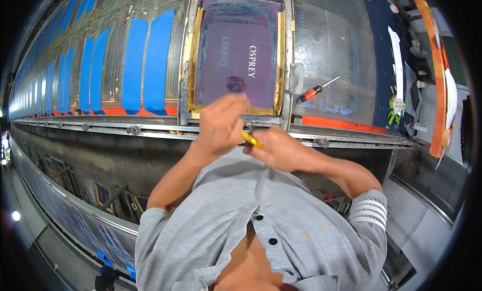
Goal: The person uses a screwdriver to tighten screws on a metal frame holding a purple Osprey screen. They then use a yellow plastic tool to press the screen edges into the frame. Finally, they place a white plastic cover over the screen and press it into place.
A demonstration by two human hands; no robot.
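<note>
My right hand (278,148) is closed around a slim yellow tool (254,140) with dark marks, just off the table's front edge. The tool's inner end meets the heel of my left hand (221,125), and its kind is unclear. My left fingers are curled and slightly blurred over the near edge of a printing screen (240,87); what they hold, if anything, is hidden. The purple mesh carries pale lettering and a dark smudge, inside a metal frame (289,45) lined with yellowish tape. A small metal piece (248,126) shows between my hands.
A red-and-black screwdriver (309,94) lies right of the screen, near a metal clamp (297,78). Blue fabric strips (134,65) line the table to the left. A metal rail (165,133) with bolts runs along the front. At far right hangs an orange strip (438,90).
</note>
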